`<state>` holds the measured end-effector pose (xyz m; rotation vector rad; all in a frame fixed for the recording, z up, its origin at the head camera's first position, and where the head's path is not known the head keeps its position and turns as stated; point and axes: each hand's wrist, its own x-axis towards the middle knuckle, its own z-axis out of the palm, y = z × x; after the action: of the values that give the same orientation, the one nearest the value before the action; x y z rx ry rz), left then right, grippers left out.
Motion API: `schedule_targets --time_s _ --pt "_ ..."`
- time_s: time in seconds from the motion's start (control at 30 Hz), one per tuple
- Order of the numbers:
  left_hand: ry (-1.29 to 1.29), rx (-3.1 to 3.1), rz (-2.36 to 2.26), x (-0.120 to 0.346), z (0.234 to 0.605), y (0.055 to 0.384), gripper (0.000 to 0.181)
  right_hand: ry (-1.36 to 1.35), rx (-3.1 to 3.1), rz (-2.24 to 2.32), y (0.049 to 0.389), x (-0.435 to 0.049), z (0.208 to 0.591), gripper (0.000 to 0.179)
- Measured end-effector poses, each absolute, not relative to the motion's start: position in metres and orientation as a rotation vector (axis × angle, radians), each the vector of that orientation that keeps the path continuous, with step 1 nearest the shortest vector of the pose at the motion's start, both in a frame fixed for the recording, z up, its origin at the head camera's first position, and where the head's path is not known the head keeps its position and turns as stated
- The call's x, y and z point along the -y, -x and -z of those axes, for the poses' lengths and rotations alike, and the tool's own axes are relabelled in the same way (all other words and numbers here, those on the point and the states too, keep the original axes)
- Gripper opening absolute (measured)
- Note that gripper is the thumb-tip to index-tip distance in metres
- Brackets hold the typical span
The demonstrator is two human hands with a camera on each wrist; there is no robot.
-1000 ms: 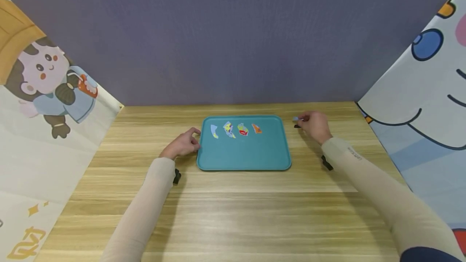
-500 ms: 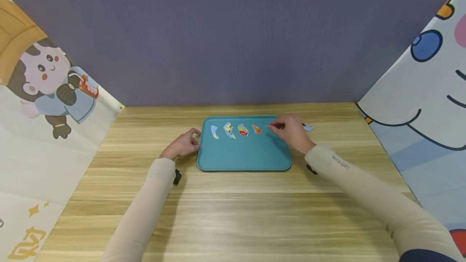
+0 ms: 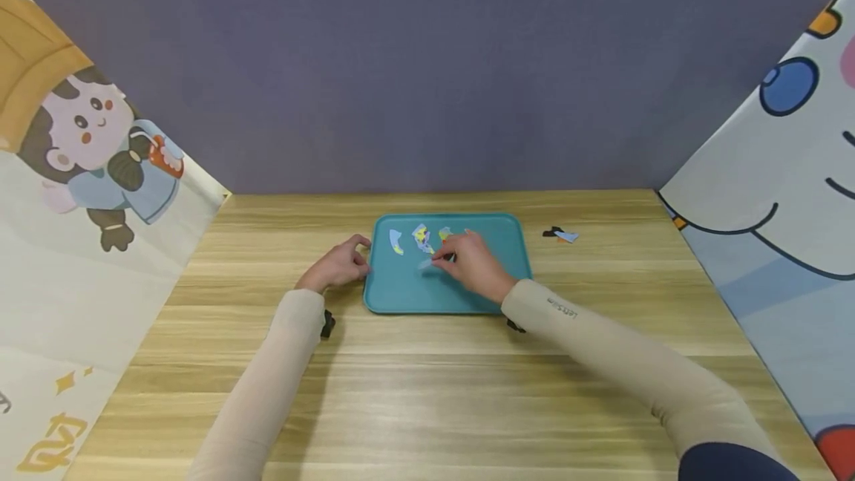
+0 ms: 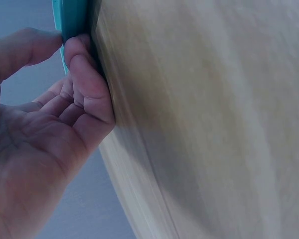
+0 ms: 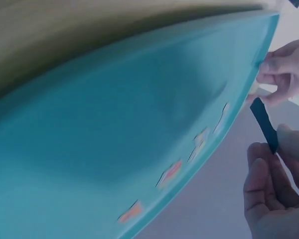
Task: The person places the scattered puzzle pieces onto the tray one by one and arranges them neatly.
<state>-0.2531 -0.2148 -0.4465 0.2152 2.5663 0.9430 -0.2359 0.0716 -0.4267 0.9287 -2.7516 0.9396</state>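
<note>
My right hand [image 3: 470, 264] pinches a thin, flat piece [image 3: 425, 264] between thumb and fingers, over the middle of a teal tray [image 3: 407, 299]. This piece looks pale blue from above; in the right wrist view its dark, narrow curved side [image 5: 264, 124] shows. At the tray's left edge, my left hand [image 3: 336, 266] grips the rim with thumb and bent fingers. Along the tray's far side lie a blue-and-yellow piece [image 3: 396, 242], a yellow-and-blue piece [image 3: 421, 234] and a red-and-green piece [image 5: 170, 173]. An orange piece [image 5: 131, 212] is mostly hidden behind my right hand in the head view.
Right of the tray, on the wooden table [image 3: 414, 392], lies a small heap of pieces: a light-blue one [image 3: 568, 237] and a dark one [image 3: 551, 231], with a bit of orange beneath. A dark partition [image 3: 427, 80] rises at the back, printed panels on both sides.
My right hand has carried the thin piece left from the small heap, across the tray's right rim to above the tray's middle. My left hand has stayed at the left rim.
</note>
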Motion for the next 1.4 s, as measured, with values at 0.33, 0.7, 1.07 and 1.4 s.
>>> schedule_targets --time_s 0.33,0.7,1.07,1.4 --pt "-0.217 -2.588 -0.91 0.214 0.446 0.253 0.052 -0.965 2.741 -0.998 0.239 -0.038 0.438 0.009" --pt "-0.21 -2.586 -0.915 0.212 0.446 0.252 0.05 -0.942 2.925 -0.931 0.232 -0.013 0.445 0.01" --pt "-0.214 -2.589 -0.905 0.212 0.447 0.254 0.05 -0.89 3.031 -0.822 0.225 0.003 0.448 0.012" --pt "-0.22 -2.589 -0.913 0.213 0.448 0.254 0.05 -0.944 3.032 -0.85 0.226 0.001 0.452 0.009"
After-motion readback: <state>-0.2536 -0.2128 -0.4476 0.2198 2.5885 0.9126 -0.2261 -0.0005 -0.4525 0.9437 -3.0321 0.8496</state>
